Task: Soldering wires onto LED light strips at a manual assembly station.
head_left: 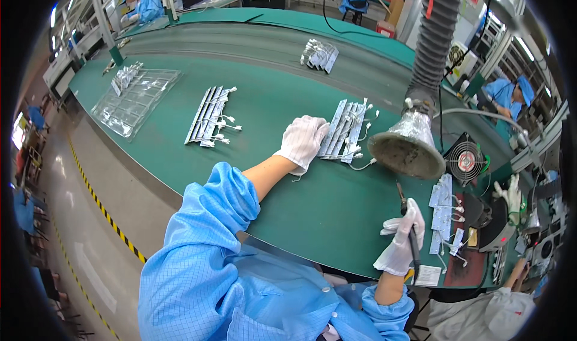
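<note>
Resting a gloved left hand (305, 141) at the left edge of a cluster of silvery-white strips (344, 130) lying on a green bench (288, 209), curling the fingers downward and hiding their tips, leaving it impossible to tell whether anything is being pinched. Gripping a soldering iron (403, 207) between thumb and fingers of a gloved right hand (401, 240), pointing the tip away from the body, near a funnel-shaped extraction hood (409, 146). Working between a second group of strips (207, 117) to the left and a third group (442, 212) to the right, near a black fan (466, 161). Displaying a reddish round label at the fan's centre and, beside the right wrist, a white card (428, 275) bearing print too small to read.
</note>
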Motion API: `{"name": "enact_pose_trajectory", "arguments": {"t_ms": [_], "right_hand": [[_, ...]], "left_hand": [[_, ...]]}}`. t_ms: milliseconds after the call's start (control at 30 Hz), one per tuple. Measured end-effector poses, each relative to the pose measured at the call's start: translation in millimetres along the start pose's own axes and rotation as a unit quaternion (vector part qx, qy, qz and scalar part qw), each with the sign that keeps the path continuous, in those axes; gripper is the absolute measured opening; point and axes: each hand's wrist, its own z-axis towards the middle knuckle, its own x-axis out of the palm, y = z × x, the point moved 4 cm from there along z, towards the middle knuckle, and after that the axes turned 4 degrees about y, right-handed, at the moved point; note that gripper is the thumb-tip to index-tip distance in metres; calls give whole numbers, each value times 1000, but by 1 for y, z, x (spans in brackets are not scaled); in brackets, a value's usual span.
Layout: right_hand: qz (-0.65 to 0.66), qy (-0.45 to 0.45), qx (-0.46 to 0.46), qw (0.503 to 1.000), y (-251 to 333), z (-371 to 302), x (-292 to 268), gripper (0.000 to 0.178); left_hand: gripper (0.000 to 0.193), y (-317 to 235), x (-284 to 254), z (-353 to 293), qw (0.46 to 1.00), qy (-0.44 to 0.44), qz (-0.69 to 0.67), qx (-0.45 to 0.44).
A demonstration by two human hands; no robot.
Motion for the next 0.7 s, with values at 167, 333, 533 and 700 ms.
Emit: {"name": "enact_pose_trajectory", "arguments": {"t_ms": [167, 333, 533, 700], "right_hand": [[-75, 90, -67, 991, -12, 1, 8, 28], [-83, 108, -53, 989, -10, -3, 12, 26], [-92, 100, -48, 990, -13, 0, 16, 33], [-80, 93, -35, 992, -12, -1, 17, 33]], "left_hand": [[32, 5, -8, -7, 999, 46, -12, -19], [38, 1, -6, -7, 998, 44, -42, -7], [45, 7, -5, -4, 995, 30, -86, -31], [43, 15, 5, -2, 999, 24, -43, 12]]}}
